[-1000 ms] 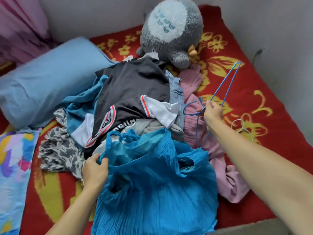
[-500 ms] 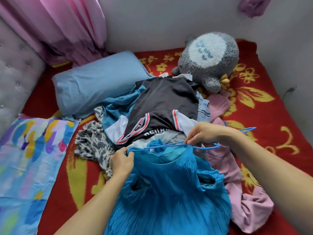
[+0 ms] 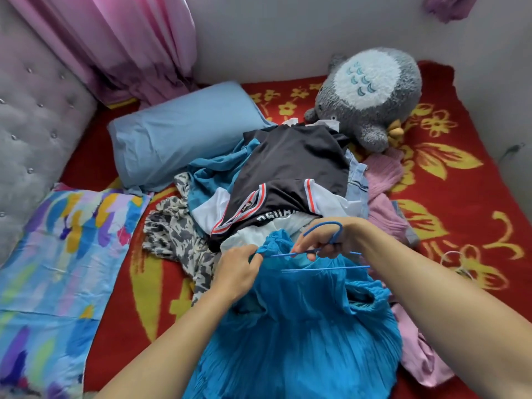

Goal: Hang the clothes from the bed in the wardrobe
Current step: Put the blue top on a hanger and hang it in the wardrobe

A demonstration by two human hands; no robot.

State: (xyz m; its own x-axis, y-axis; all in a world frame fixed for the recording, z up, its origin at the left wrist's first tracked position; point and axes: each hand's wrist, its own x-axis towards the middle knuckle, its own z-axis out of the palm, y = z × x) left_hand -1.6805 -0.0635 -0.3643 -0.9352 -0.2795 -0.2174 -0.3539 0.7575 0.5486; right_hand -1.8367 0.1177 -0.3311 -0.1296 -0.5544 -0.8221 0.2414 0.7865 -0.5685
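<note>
Right hand (image 3: pixel 319 243) now nearer the left, fingers curled round blue hanger (image 3: pixel 324 223), left hand (image 3: pixel 239 269) pinching blue dress (image 3: pixel 302 326) neckline at its 2 o'clock

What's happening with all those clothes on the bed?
A person is fitting a blue garment onto a blue hanger. The left hand pinches the garment's top edge, and the right hand holds the hanger near its hook, its wires lying across the garment's top. Nothing is hung up yet. The other clothes, a black shirt on top, lie heaped on the red bed by a grey plush toy.
</note>
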